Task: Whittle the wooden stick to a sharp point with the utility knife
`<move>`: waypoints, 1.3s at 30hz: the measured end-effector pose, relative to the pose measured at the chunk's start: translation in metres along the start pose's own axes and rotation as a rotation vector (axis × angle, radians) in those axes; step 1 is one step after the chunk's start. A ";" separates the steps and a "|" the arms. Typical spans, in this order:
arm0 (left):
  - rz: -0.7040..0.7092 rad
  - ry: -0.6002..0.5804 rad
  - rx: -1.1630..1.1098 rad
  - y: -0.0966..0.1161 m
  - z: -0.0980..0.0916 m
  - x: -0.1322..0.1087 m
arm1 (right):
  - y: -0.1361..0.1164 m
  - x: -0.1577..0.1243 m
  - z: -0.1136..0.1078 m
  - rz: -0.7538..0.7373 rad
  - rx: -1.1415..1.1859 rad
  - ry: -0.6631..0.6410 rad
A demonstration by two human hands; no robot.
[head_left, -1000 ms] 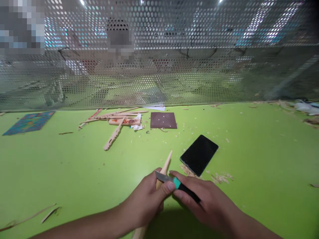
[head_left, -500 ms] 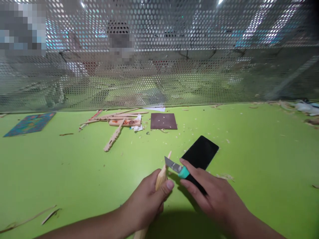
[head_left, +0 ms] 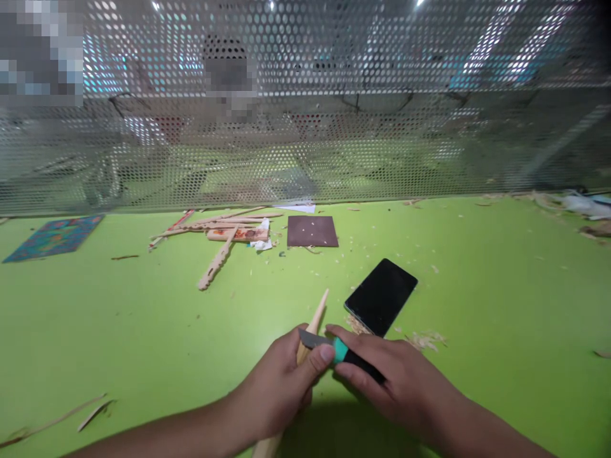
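Note:
My left hand (head_left: 279, 385) is closed round a pale wooden stick (head_left: 316, 318) whose pointed tip aims up and away over the green table (head_left: 501, 299). In my right hand (head_left: 386, 381) is a small knife (head_left: 334, 346) with a teal and black handle. Its grey blade lies across the stick just above my left thumb, which presses on the blade's back. Most of the stick's lower length is hidden by my left hand.
A black phone (head_left: 380, 296) lies just beyond my right hand, with wood shavings (head_left: 422, 340) beside it. Farther back are a brown sandpaper square (head_left: 312, 231), several carved wooden sticks (head_left: 217, 261) and a colourful card (head_left: 53, 236). A perforated metal screen (head_left: 305, 127) closes off the table's far side.
The knife ran up toward the stick's tip and off it, then came back down; the blade now rests across the stick by my left thumb again.

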State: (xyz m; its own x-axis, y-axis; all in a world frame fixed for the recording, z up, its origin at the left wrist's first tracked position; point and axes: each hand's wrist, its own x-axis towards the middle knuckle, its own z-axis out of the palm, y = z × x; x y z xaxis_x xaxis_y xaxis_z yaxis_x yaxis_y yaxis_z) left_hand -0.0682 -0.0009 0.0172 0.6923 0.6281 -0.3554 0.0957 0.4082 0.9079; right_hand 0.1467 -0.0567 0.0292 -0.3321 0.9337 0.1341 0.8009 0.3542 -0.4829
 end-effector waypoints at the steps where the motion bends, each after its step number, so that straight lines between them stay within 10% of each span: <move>1: 0.001 0.009 0.008 0.000 0.000 0.000 | -0.001 0.000 0.001 -0.005 -0.023 0.018; 12: -0.018 -0.061 -0.170 0.008 0.002 -0.001 | 0.002 0.002 -0.009 0.024 -0.257 0.269; 28: 0.053 -0.042 0.073 0.014 -0.003 -0.002 | 0.004 0.000 -0.012 -0.074 -0.247 0.095; 39: 0.002 0.047 0.082 0.014 0.005 -0.002 | 0.002 0.000 -0.009 0.004 -0.352 0.245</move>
State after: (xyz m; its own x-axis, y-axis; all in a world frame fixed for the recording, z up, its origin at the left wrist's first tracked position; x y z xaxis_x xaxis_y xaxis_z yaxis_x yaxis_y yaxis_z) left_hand -0.0645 0.0008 0.0320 0.6582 0.6601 -0.3619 0.1540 0.3525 0.9231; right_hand 0.1525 -0.0558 0.0363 -0.2348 0.9050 0.3547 0.9370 0.3078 -0.1650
